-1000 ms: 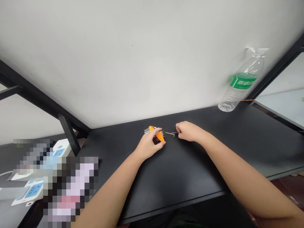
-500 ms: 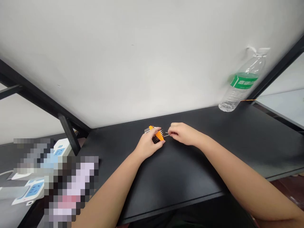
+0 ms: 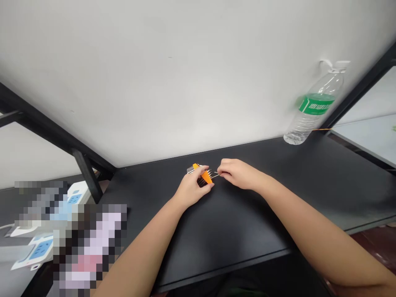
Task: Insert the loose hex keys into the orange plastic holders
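An orange holder (image 3: 207, 177) with several thin metal rods through it lies low over the black tabletop. My left hand (image 3: 194, 187) grips it, thumb and fingers at its two ends. The rods' pointed ends stick out to the right. Just right of them, my right hand (image 3: 230, 171) pinches the end of a thin metal piece (image 3: 215, 176) that reaches back to the holder. Whether this piece is inside the holder or only touches it cannot be made out.
A clear bottle with a green label (image 3: 317, 104) stands at the back right against the wall. Black frame bars (image 3: 88, 173) rise at the left, beyond them power strips (image 3: 41, 249) and blurred-out items.
The whole view has shifted very slightly. Both hands keep their hold, and nothing else has visibly moved.
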{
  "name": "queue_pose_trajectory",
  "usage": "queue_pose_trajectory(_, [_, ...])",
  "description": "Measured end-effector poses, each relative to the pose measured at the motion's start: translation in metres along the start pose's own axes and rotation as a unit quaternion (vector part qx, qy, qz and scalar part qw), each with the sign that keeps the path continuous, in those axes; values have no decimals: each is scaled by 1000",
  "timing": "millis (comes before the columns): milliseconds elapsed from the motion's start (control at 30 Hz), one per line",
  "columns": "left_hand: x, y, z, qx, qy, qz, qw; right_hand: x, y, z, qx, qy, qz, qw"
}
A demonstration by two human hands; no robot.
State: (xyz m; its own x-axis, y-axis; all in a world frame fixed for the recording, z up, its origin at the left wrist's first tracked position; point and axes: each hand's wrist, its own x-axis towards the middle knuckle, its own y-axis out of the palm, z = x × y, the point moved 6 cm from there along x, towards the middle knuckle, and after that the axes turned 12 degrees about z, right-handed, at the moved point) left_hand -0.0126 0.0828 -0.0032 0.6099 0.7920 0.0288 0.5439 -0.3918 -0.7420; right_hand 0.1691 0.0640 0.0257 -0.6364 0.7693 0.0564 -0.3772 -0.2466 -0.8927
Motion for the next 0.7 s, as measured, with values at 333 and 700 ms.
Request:
queue_pose_trajectory(333, [1,4,-4,33,31,15,999,5,10,19,4,-6,15,1000])
queue_pose_trajectory(700, [1,4,-5,-10,32,14,999,12,19,5,74,38,11,997])
